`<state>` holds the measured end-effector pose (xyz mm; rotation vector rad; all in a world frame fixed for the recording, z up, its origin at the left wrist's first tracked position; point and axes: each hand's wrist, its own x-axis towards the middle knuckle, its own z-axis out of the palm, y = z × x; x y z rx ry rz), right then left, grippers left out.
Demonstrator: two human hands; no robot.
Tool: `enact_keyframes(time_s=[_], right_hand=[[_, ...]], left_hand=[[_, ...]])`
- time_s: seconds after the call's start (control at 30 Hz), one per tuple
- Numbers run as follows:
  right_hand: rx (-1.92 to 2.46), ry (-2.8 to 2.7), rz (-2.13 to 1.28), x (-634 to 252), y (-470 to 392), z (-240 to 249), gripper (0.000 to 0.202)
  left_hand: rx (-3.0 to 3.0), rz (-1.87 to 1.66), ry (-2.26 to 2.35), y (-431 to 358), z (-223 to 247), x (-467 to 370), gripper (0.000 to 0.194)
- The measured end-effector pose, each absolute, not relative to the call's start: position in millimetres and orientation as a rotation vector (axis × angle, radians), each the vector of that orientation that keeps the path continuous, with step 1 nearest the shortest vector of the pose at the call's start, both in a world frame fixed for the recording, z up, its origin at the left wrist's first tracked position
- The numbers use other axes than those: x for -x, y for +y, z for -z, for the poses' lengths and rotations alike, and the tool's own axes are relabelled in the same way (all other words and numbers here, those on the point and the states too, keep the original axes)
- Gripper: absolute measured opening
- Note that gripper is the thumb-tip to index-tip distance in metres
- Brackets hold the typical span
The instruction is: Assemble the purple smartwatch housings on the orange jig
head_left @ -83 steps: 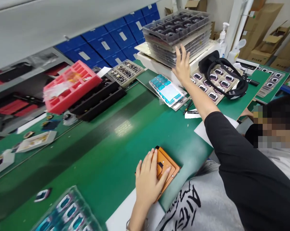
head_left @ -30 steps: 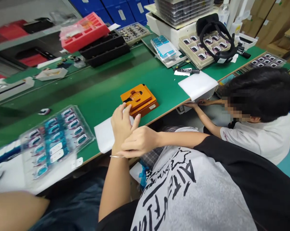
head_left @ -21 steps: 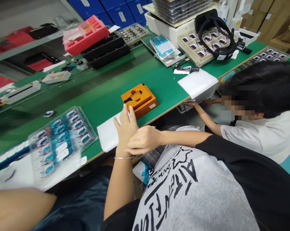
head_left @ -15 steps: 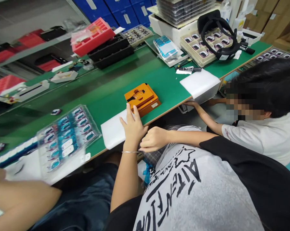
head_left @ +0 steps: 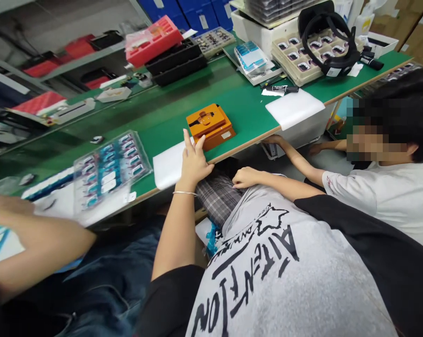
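Note:
My left hand [head_left: 193, 161] is raised at the table edge, fingers apart and holding nothing. Its fingertips are at the near left side of an orange block fixture [head_left: 209, 124], which has a dark-marked recess on top; whether they touch it I cannot tell. Beside that hand, a white foam sheet [head_left: 169, 164] lies over the edge. My right hand [head_left: 247, 178] rests by my lap near the plaid cloth [head_left: 216, 196], its fingers curled in; what they hold, if anything, is hidden.
Left on the green table [head_left: 162, 112] lies a clear tray of teal-framed parts [head_left: 127, 157]. Farther back stand a red tray [head_left: 153, 40], a beige tray [head_left: 297, 61] and a black headset [head_left: 329, 42]. One person sits at right; another person's arm [head_left: 46, 238] is at left.
My right hand has moved right, away from my left wrist, toward my lap. My left hand stays by the orange fixture. The view has shifted, and the left person's arm has moved.

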<state>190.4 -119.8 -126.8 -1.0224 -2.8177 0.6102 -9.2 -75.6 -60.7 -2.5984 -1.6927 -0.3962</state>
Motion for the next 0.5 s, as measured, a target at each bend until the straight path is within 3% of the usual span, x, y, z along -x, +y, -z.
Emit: enact_keyframes(time_s=[0.33,0.5], right_hand=[[1.295,-2.489,-0.820,-258.4,-120.8,129.2,0.040],[1.282,-2.473,-0.932,-280.9,-137.7,126.8,0.031]], left_hand=[[2.497,0.564,-1.675,-73.2,74.9,4.2,0.068],[2.763,0.785,-1.855,-110.4,120.1,-21.9,0.037]])
